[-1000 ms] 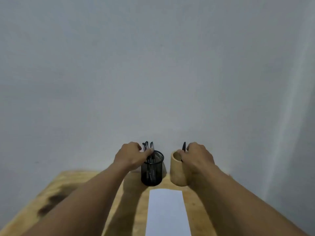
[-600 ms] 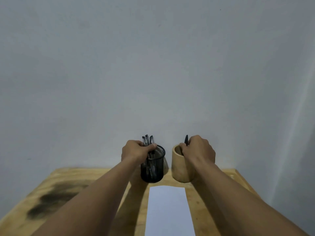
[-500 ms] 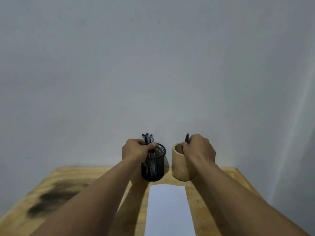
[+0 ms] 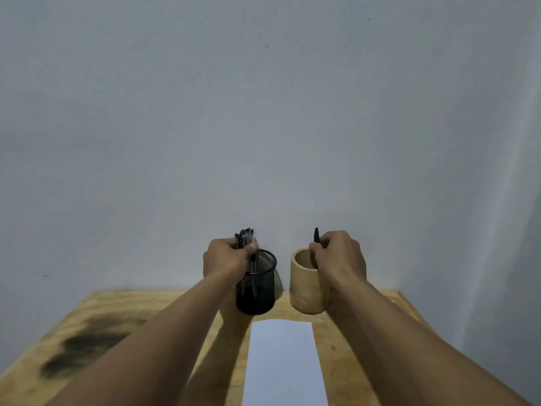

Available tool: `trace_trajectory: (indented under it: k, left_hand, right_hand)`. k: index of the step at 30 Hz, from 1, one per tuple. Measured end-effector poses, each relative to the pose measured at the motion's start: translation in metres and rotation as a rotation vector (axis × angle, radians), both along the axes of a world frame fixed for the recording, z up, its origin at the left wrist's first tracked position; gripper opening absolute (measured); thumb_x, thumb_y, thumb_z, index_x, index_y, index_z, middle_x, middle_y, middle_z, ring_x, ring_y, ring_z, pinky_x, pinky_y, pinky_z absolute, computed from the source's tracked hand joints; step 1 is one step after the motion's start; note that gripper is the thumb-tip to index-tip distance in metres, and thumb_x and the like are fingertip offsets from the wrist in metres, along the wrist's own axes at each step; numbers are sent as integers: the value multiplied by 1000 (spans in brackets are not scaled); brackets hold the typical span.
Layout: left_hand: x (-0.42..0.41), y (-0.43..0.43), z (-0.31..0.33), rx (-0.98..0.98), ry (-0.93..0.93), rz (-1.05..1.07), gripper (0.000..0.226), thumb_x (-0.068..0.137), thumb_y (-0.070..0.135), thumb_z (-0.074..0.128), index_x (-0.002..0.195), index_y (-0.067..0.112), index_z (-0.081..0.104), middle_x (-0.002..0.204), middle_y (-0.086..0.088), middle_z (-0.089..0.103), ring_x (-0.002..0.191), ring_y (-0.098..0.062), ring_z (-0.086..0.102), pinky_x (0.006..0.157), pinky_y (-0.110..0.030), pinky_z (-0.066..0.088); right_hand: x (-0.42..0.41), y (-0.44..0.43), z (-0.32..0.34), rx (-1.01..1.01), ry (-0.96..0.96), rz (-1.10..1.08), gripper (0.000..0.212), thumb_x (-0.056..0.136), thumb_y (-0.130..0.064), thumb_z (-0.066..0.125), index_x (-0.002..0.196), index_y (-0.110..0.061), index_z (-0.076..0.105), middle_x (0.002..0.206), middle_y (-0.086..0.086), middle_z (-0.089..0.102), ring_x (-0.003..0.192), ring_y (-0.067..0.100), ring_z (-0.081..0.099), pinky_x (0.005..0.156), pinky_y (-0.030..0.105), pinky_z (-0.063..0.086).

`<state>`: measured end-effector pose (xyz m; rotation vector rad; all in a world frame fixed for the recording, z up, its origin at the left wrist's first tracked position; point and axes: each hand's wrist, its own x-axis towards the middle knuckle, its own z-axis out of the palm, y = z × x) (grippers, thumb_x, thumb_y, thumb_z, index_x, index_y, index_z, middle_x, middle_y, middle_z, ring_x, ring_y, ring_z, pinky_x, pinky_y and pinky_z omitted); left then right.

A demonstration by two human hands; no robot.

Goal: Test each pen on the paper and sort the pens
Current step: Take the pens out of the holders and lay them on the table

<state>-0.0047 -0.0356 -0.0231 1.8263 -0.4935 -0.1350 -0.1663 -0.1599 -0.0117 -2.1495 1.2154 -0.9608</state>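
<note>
As the head tipped down: more of the wooden surface (image 4: 117,312) and the white paper (image 4: 282,361) shows than a second ago; both hands have hardly shifted.
Left hand (image 4: 227,257): fingers curled round a bundle of pens (image 4: 245,237) standing in the black mesh cup (image 4: 260,291).
Right hand (image 4: 339,256): pinches one black pen (image 4: 316,235), its lower end inside the wooden cup (image 4: 304,291).
Paper: unmarked, just in front of both cups.
Reading: no pen is lifted clear yet; testing looks not yet begun.

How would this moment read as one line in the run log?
left hand: grips pens in mesh cup | right hand: holds pen in wooden cup | paper: no marks seen
</note>
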Motion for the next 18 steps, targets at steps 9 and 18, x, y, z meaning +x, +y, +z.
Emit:
trace_trajectory:
  k: [9,18]
  left_hand:
    - [-4,7,21,-44,-57,4,24,81,39,79,71,19,71,66,-1,67,73,-26,63,66,-35,49]
    - [-14,30,92,-279,-61,-135,14,80,31,82,78,20,74,84,-4,76,79,-19,69,72,-29,53]
  right_hand:
    - [-8,10,26,-56,-146,71,18,98,-30,62,103,-18,75,91,-2,74,83,20,67,73,36,56]
    - [-12,48,82,-219,-263,125,21,102,-29,56,105,-16,73,83,-5,68,82,18,65,75,38,56]
